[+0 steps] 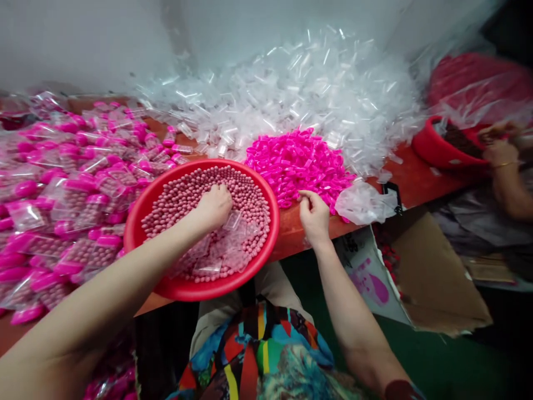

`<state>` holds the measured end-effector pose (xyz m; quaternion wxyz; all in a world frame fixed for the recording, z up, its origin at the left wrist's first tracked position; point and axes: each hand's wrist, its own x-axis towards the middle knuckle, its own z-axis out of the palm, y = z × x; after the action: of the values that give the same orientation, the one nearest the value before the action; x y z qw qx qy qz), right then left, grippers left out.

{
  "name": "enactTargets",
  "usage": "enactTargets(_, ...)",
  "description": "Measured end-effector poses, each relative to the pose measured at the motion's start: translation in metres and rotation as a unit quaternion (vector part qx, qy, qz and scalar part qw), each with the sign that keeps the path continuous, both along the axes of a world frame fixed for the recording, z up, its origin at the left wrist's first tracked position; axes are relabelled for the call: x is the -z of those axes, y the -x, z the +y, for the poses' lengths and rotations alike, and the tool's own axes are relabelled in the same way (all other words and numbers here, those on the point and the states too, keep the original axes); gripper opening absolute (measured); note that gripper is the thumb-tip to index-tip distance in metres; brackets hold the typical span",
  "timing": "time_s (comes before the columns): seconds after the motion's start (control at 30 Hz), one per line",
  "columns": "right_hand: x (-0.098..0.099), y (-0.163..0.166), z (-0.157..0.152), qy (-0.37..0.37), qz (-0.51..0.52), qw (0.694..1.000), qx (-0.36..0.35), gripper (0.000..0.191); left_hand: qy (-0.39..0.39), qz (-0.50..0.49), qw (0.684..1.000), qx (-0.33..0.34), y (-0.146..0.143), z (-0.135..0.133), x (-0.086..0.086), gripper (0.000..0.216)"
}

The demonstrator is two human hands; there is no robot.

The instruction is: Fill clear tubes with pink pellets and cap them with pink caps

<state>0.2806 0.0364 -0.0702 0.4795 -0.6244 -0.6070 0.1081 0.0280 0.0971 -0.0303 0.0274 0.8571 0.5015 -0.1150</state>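
Observation:
My left hand [214, 206] rests knuckles-up in a round red basin [137, 222] filled with small pink beads [183, 194]; its fingers are curled down into the beads next to a small clear bag [233, 221], and what they grip is hidden. My right hand [314, 214] is at the near edge of a heap of bright pink plastic caps [297, 161], fingers pinched together; I cannot make out what is in them. Several clear bags [212, 258] lie in the front of the basin.
Filled bags with pink caps [66, 183] pile up on the left. A big heap of clear empty bags [300, 83] lies at the back. At right, another person's hand [502, 153] is by a red bowl [437, 150]. A cardboard box [433, 278] stands below the table edge.

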Motion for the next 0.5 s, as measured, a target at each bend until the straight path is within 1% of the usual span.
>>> enactTargets(0.03, 0.01, -0.009, 0.005, 0.042, -0.06, 0.997, -0.015, 0.03, 0.017, -0.05, 0.999, -0.008, -0.006, 0.003, 0.004, 0.027)
enactTargets(0.07, 0.019, -0.013, 0.01, 0.084, -0.124, 0.988, -0.037, 0.032, 0.039, -0.11, 0.993, -0.025, -0.011, 0.006, 0.008, 0.025)
enactTargets(0.13, 0.033, -0.011, 0.017, 0.149, -0.233, 0.958, -0.071, 0.033, 0.083, -0.224, 0.969, -0.065, -0.016, 0.009, 0.011, 0.022)
enactTargets(0.17, 0.037, -0.007, 0.018, 0.168, -0.265, 0.946, -0.077, 0.033, 0.099, -0.259, 0.957, -0.081, -0.016, 0.01, 0.01, 0.02)
enactTargets(0.2, 0.041, -0.003, 0.019, 0.178, -0.278, 0.941, -0.075, 0.033, 0.115, -0.283, 0.948, -0.094, -0.014, 0.009, 0.007, 0.017)
enactTargets(0.23, 0.043, 0.0, 0.018, 0.181, -0.277, 0.941, -0.074, 0.032, 0.134, -0.31, 0.935, -0.103, -0.011, 0.006, 0.004, 0.015)
enactTargets(0.27, 0.045, 0.002, 0.017, 0.18, -0.266, 0.944, -0.074, 0.031, 0.161, -0.351, 0.916, -0.111, -0.006, 0.002, -0.001, 0.014)
enactTargets(0.3, 0.046, 0.001, 0.015, 0.175, -0.247, 0.95, -0.074, 0.03, 0.196, -0.41, 0.882, -0.12, 0.0, -0.004, -0.007, 0.015)
enactTargets(0.33, 0.045, -0.001, 0.013, 0.168, -0.23, 0.956, -0.076, 0.03, 0.237, -0.477, 0.837, -0.13, 0.006, -0.01, -0.013, 0.016)
enactTargets(0.4, 0.041, -0.008, 0.011, 0.145, -0.172, 0.972, -0.069, 0.03, 0.307, -0.596, 0.725, -0.155, 0.019, -0.025, -0.023, 0.022)
enactTargets(0.47, 0.029, -0.012, 0.011, 0.124, -0.05, 0.989, -0.059, 0.03, 0.354, -0.668, 0.626, -0.191, 0.029, -0.04, -0.03, 0.029)
enactTargets(0.5, 0.02, -0.011, 0.011, 0.121, 0.027, 0.99, -0.061, 0.03, 0.374, -0.694, 0.578, -0.21, 0.033, -0.047, -0.032, 0.032)
